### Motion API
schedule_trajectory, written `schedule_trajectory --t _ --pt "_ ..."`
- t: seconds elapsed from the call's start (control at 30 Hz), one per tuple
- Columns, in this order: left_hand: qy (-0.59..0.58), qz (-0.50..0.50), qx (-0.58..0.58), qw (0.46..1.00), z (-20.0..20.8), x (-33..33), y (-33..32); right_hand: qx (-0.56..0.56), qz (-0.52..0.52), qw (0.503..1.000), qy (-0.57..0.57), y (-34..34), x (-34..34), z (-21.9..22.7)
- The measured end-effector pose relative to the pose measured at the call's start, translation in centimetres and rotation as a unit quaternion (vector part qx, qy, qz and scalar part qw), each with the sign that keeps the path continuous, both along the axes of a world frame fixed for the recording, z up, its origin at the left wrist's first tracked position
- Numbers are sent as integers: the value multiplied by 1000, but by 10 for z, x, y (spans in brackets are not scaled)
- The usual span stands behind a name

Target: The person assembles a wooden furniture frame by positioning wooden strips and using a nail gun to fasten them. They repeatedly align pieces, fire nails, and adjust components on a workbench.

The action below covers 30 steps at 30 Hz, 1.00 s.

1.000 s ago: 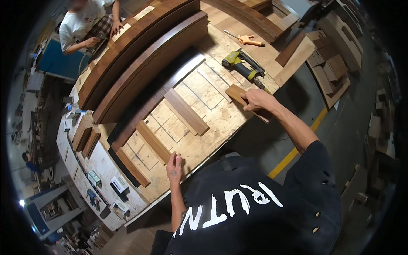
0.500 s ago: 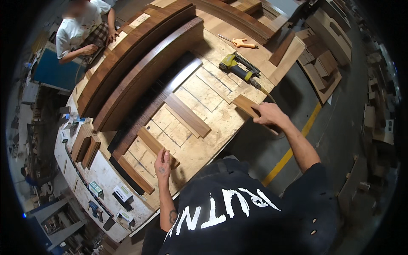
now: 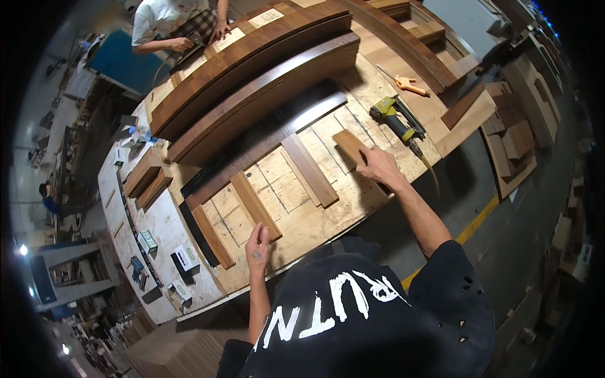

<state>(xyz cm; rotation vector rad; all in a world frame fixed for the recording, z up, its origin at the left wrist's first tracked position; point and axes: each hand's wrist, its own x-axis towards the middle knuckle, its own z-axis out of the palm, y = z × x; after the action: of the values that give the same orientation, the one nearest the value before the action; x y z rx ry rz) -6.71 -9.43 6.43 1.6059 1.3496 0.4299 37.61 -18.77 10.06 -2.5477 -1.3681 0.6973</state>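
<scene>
My left hand [image 3: 256, 247] has its fingers together at the near end of a brown wooden slat [image 3: 251, 200], which lies across the plywood bench. A short brown board [image 3: 348, 146] is gripped in my right hand [image 3: 382, 169], tilted over the bench's right part. Between my hands lies a pair of slats [image 3: 310, 169] side by side. Another slat [image 3: 212, 237] rests left of my left hand. All these lying slats meet a long, dark, glossy panel [image 3: 252, 151] at their far ends. Dark layout lines mark the plywood [image 3: 272, 189].
A yellow-green and black nail gun [image 3: 397, 118] with a hose lies to the right, near an orange air blow gun [image 3: 411, 85]. Tall curved wooden pieces [image 3: 265, 94] stand behind the panel. Across them, a co-worker's hands [image 3: 181, 44] hold a dark tool. Small boxes [image 3: 186, 257] sit at left.
The view has turned, shifting the scene. My right hand has brought the short board from the bench's near edge inward over the plywood. My left hand stays at its slat's near end.
</scene>
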Motion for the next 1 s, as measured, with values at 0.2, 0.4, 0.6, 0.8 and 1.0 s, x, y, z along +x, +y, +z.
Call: schedule_trajectory --t 0.2,0.4,0.6,0.8,1.0 --pt "12 80 5 997 -3 -9 -37 113 -83 988 -60 9 54 -53" --pt "23 127 -16 992 3 12 -82 148 -79 984 -66 23 71 -97" --pt "60 143 -4 988 -14 17 -131 159 -44 985 -55 25 77 -125" --pt "85 174 20 981 2 24 -158 179 -22 983 -47 29 79 -119" --pt "79 181 36 980 3 10 -165 112 -7 993 -42 50 76 -111"
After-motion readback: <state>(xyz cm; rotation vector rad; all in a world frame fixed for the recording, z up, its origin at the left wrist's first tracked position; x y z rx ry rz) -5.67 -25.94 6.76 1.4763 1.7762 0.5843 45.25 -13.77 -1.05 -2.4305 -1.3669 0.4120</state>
